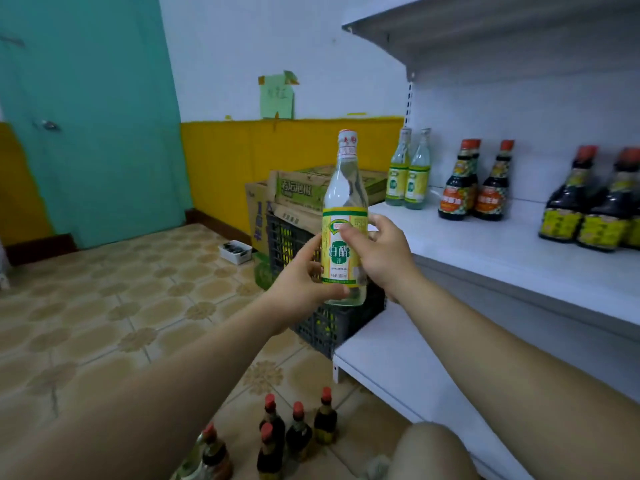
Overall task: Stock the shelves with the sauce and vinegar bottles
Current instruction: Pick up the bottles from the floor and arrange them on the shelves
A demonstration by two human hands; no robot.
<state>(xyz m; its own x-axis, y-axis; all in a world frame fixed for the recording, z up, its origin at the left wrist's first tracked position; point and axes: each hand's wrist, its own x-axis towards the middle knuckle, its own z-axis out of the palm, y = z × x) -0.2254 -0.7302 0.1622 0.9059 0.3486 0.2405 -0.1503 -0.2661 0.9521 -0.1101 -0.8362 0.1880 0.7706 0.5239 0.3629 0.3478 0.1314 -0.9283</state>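
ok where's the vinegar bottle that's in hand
Head view, mid-frame: the vinegar bottle is upright in the air, gripped by left hand and right hand, just left of the white shelf, in front of the dark crate.

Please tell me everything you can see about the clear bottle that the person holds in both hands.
The clear bottle looks like glass, with a long neck, a white and red cap and a yellow and green label. It holds colourless liquid and is upright in the air, near the end of the shelf. The left hand grips its lower part; the right hand grips the label.
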